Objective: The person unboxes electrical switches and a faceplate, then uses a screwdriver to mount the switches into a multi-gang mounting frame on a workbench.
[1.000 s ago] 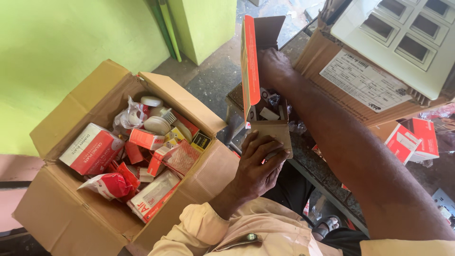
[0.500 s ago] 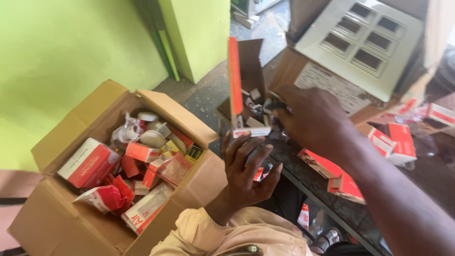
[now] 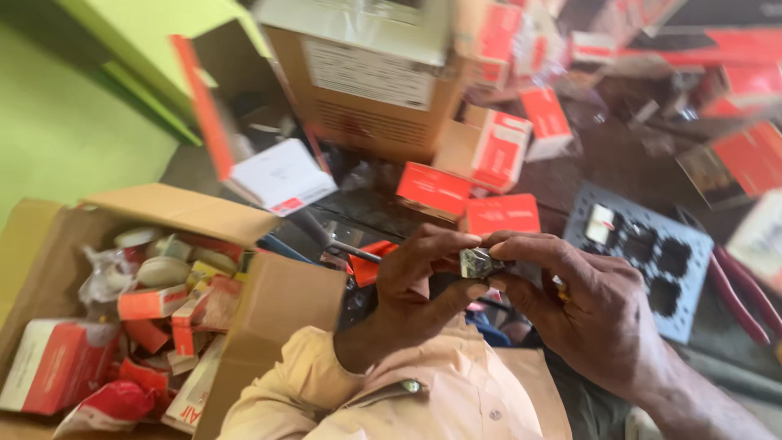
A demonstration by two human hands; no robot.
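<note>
My left hand [image 3: 415,289] and my right hand [image 3: 582,314] meet in front of my chest. Both pinch a small grey metallic part [image 3: 479,262] between their fingertips. A small red-and-white box [image 3: 501,216] lies just beyond the fingers on the dark bench. An opened orange-and-white carton [image 3: 269,171] sits farther left on the bench, its flap up. The picture is blurred by motion.
A large open cardboard box [image 3: 269,310] at the left holds several red and white packets and round white fittings. A bigger cardboard box [image 3: 366,90] stands at the back. A grey plate with round holes [image 3: 643,253] lies right, with red-handled pliers [image 3: 737,297] beside it. Red boxes [image 3: 505,147] scatter across the bench.
Both hands have let go of the orange-and-white carton, now set on the bench, and came together close to my chest holding the small grey part. The camera swung right.
</note>
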